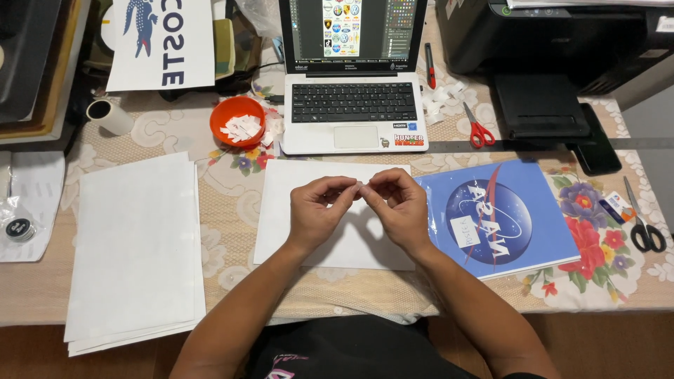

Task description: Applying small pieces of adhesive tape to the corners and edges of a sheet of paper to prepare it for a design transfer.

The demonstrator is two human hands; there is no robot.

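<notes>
Floral tablecloth [232,203] is covering the desk where a person is sitting, both hands raised just above a white sheet [295,210] lying directly beneath them. The left hand [319,210] and the right hand [399,207] are meeting fingertip to fingertip, pinching something very small and pale between them; it is too tiny to identify, though it looks like one of the white paper scraps filling the orange bowl [237,121] beyond the left hand. Neither hand is touching the sheet.

Just right of the right hand, a blue printed sheet [505,217] is overlapping the white one's edge. Past the fingertips, a laptop [353,91] is standing open, with red-handled scissors [479,130] beyond the right hand. A stack of white paper [133,245] is lying left of the left forearm.

The likeliest slip, judging by the grip, is the scrap escaping: it is held only at the fingertips, so a small twist could be dropping it onto the white sheet, where it would be nearly invisible. Tearing it by pulling the hands apart is another risk.
</notes>
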